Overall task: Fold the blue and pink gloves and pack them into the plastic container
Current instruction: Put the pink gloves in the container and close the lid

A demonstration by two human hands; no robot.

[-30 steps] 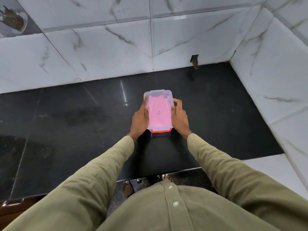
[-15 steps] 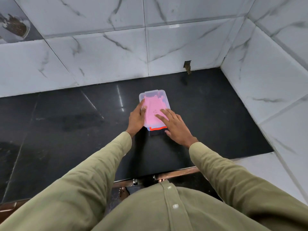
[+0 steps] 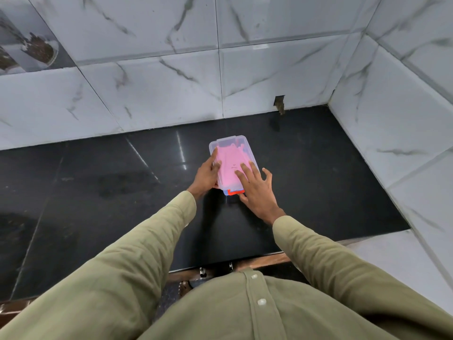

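Both sleeves come up from the bottom of the frame, and the hands meet at the plastic container (image 3: pixel 232 165) just above centre, sitting on the black countertop (image 3: pixel 98 192). Right hand (image 3: pixel 256 190) lies flat on the clear lid (image 3: pixel 226 141) with fingers straight, pressing down, not gripping anything. Left hand (image 3: pixel 207 173) grasps the container's left edge, thumb on top, fingers curled round the side, steadying it. So this looks pretty much like the last step: the pink glove (image 3: pixel 230 168) is folded and inside, showing through the lid. Blue glove I honestly can't confirm; there's a bluish sliver by the orange latch (image 3: pixel 235 191) at the near end, but it could be just the box. What's left, I'd guess, is snapping that latch shut. Further back, upper part of the frame, is only marble wall tile (image 3: pixel 269 82).
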